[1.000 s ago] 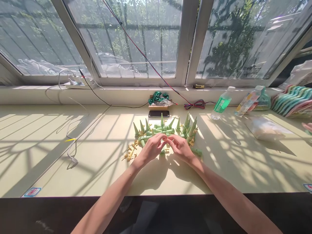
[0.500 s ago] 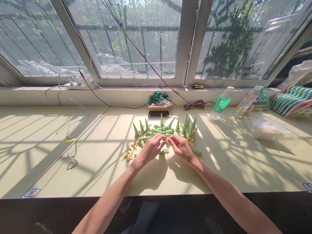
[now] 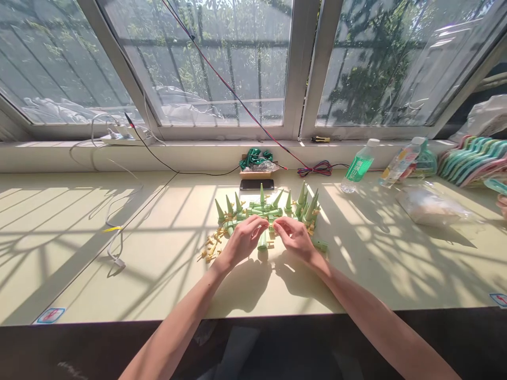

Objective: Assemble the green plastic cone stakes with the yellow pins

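Observation:
My left hand (image 3: 247, 235) is closed in a pinch above a group of green plastic pieces, its fingertips toward the middle. Facing it across a small gap, my right hand (image 3: 293, 236) is pinched too. Whatever the fingertips hold is too small to make out. Between and below the hands lies a green tubular piece (image 3: 262, 241) with a small yellow peg at its side. Green cones (image 3: 262, 195) stand upright behind the hands, among green tubes lying flat. Small yellow pegs (image 3: 212, 245) are heaped left of my left hand.
A black phone (image 3: 257, 184) lies before a small box of green material (image 3: 257, 161). Farther right stand bottles (image 3: 358, 168), a clear plastic bag (image 3: 431, 205) and hangers (image 3: 473, 161). At the right edge, another person's hand (image 3: 502, 203) shows. A white cable (image 3: 118, 253) lies left.
My fingertips have drawn slightly apart, the left ones moving left. Part of another person's hand and a teal hanger have come in at the right edge.

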A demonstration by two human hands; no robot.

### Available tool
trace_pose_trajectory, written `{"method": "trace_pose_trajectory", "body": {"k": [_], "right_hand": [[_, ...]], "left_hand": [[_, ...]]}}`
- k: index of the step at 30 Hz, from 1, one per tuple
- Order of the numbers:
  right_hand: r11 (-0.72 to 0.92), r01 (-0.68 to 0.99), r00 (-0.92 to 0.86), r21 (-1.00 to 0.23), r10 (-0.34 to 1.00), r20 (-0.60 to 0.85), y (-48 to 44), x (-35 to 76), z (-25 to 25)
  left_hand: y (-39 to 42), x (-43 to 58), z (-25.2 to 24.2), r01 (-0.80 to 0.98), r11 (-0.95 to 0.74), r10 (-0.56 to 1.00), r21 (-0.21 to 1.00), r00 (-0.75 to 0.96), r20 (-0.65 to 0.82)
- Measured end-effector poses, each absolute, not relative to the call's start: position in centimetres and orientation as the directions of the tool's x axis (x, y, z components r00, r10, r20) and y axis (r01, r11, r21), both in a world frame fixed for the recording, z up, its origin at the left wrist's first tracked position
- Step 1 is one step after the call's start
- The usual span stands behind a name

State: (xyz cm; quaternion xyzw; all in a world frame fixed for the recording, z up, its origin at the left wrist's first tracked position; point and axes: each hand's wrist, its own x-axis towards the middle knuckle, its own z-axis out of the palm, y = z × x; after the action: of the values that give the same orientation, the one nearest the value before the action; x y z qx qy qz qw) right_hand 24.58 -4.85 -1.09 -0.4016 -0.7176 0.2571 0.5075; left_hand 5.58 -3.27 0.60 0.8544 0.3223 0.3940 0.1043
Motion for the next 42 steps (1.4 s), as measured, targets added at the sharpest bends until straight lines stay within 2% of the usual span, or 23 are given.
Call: {"method": "trace_pose_trajectory", "body": {"k": [28, 42], "right_hand": [[0.455, 0.069, -0.149, -0.888, 0.885, 0.442, -4.76, 24.47, -1.33], [0.472, 0.096, -0.089, -0.876, 0.881, 0.465, -4.68, 24.4, -1.63]], "left_hand": [[-3.08, 5.57, 0.43, 0.416, -0.791, 0.611, 0.448, 0.497, 0.616], [-3.08, 5.52, 0.36, 0.456, -0.773, 0.631, 0.44, 0.492, 0.599]]}}
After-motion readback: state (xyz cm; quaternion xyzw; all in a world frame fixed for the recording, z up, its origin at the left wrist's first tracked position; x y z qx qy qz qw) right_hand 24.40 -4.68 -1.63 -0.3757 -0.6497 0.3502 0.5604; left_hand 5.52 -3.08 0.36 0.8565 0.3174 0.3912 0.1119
